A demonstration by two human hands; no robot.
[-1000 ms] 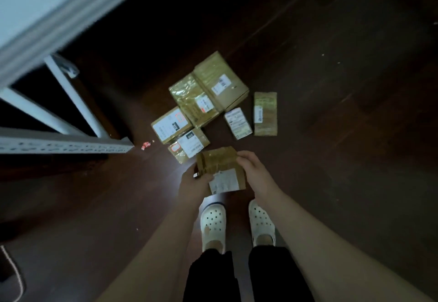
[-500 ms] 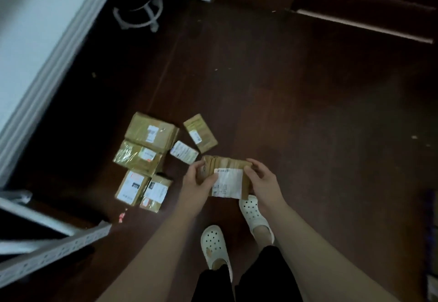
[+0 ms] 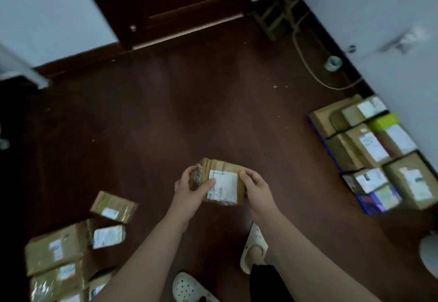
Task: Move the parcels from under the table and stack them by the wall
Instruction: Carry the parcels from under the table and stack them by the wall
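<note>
Both the left hand [image 3: 189, 186] and right hand [image 3: 257, 186] grip the small parcel [image 3: 222, 184] at its ends, long axis crosswise; the stack by the wall [image 3: 369, 150] lies to the right, nearer the right hand.

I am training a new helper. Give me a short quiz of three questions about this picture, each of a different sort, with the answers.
1. True or false: both the left hand and the right hand hold the small parcel.
2. The stacked parcels by the wall lie on the person's: A) left, B) right, C) lap.
3. Fill in: the small parcel's label is ____ in colour.
Key: 1 true; 2 B; 3 white.
</note>
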